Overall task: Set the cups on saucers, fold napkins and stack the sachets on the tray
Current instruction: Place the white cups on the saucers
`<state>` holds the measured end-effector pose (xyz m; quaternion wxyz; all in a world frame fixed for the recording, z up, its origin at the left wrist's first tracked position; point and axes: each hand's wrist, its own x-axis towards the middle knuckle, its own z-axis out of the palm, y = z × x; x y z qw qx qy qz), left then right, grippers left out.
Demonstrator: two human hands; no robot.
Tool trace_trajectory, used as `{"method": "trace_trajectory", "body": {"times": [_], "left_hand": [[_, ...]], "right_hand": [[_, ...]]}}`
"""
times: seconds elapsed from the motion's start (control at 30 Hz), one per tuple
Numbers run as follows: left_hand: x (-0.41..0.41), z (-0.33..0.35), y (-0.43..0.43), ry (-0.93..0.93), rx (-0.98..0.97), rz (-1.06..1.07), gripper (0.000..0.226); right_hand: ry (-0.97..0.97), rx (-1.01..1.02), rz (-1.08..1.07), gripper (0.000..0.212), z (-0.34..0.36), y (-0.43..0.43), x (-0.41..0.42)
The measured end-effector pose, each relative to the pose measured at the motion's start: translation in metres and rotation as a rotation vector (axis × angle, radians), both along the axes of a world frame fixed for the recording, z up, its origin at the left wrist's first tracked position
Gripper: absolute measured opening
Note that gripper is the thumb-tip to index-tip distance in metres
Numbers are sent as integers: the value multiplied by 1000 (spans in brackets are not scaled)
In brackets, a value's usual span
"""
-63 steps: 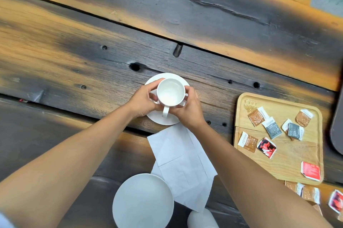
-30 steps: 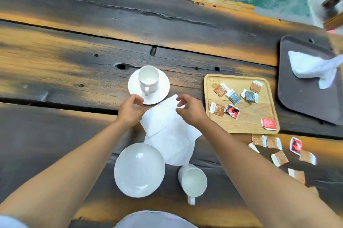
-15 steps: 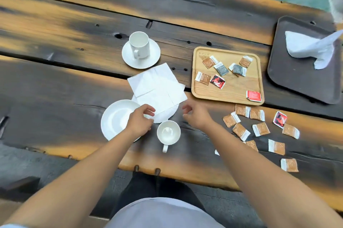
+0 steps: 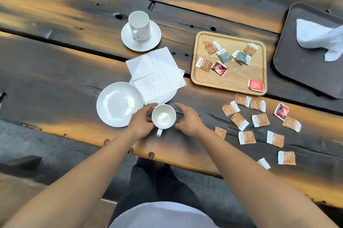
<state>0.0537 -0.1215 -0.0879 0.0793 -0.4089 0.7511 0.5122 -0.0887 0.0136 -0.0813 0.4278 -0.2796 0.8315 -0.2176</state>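
A white cup (image 4: 163,117) stands on the table near its front edge, handle pointing at me. My left hand (image 4: 141,124) curls against the cup's left side, fingers apart. My right hand (image 4: 189,120) is open just right of the cup, a small gap between them. An empty saucer (image 4: 118,103) lies to the left of the cup. Farther back, a second cup (image 4: 139,25) sits on its saucer (image 4: 148,43). Unfolded white napkins (image 4: 157,72) lie between them, partly covering another saucer (image 4: 171,96). The wooden tray (image 4: 232,81) holds several sachets (image 4: 219,68).
Several loose sachets (image 4: 259,120) are scattered on the table right of my right hand. A dark tray (image 4: 306,74) at the far right carries a crumpled white napkin (image 4: 315,36). The table's front edge (image 4: 167,155) runs just below the cup.
My hands let go of the far cup on its saucer, drew back over the napkins and came down on either side of the near cup. The view pulled back and shows more of the table.
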Motion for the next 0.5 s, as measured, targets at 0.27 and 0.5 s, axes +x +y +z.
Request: {"method": "trace_trajectory", "body": {"times": [0.27, 0.5], "left_hand": [[2, 8, 12, 63, 19, 35, 70], [7, 17, 9, 57, 23, -5, 65]], "right_hand": [[-73, -228, -128, 73, 6, -2, 26], [-98, -217, -181, 76, 13, -4, 38]]}}
